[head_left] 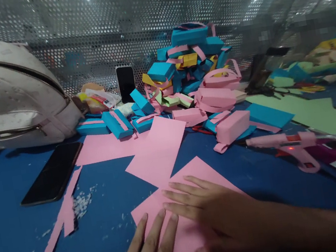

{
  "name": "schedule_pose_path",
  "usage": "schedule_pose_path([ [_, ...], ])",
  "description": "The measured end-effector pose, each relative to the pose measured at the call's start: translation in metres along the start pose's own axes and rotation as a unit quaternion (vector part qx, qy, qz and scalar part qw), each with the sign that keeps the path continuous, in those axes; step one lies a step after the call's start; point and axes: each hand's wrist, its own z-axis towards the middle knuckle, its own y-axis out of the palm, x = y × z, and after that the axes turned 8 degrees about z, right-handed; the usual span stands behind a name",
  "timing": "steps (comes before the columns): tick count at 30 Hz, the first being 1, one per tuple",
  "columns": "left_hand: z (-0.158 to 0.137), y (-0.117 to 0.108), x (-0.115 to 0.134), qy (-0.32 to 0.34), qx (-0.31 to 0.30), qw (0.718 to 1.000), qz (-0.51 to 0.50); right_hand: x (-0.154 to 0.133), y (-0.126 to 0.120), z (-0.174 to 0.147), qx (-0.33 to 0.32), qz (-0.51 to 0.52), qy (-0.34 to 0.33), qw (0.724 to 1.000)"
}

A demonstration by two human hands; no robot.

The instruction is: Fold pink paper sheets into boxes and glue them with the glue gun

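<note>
A sheet of pink paper (200, 172) lies on the blue tabletop in front of me, partly covered by both hands. My left hand (157, 244) rests on its left side, fingers stretched out. Flat across the middle of the sheet is my right hand (206, 201), its fingers extended and pointing left, close to the left fingertips. Neither hand grips anything. Just beyond, another pink sheet (161, 144) touches or overlaps the far corner, and a third pink sheet (103, 147) lies behind it.
Folded blue, pink and yellow paper boxes (190, 36) are heaped at the back. A pink glue gun (290, 144) with a red light lies right. Left are a black phone (52, 175), pink strips (63, 212), white scraps (82, 204) and a white backpack (8, 96). Another phone (126, 83) stands behind.
</note>
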Motion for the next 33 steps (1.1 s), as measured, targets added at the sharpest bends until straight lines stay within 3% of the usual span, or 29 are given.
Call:
schedule_pose_path([
  [5, 0.003, -0.008, 0.005, -0.01, 0.007, 0.998, -0.06, 0.002, 0.005, -0.005, 0.001, -0.019, -0.019, 1.0],
  [10, 0.001, -0.032, 0.007, 0.045, -0.037, 0.992, -0.115, 0.006, 0.008, -0.007, -0.01, -0.045, -0.02, 0.999],
  [17, -0.015, -0.05, 0.013, 0.021, -0.039, 0.979, -0.2, 0.001, 0.01, -0.012, -0.004, -0.081, -0.035, 0.996],
  [20, -0.02, -0.055, 0.013, 0.024, -0.077, 0.969, -0.234, -0.003, 0.009, -0.015, 0.004, -0.093, -0.045, 0.995],
  [25, -0.02, -0.065, 0.008, 0.068, -0.133, 0.968, -0.201, -0.007, 0.008, -0.017, 0.009, -0.098, -0.056, 0.994],
  [28, -0.018, -0.066, 0.008, 0.075, -0.117, 0.971, -0.192, -0.008, 0.007, -0.017, 0.012, -0.097, -0.059, 0.993],
  [33, -0.007, -0.06, 0.023, 0.006, -0.067, 0.984, -0.166, -0.009, 0.006, -0.016, 0.012, -0.086, -0.063, 0.994],
])
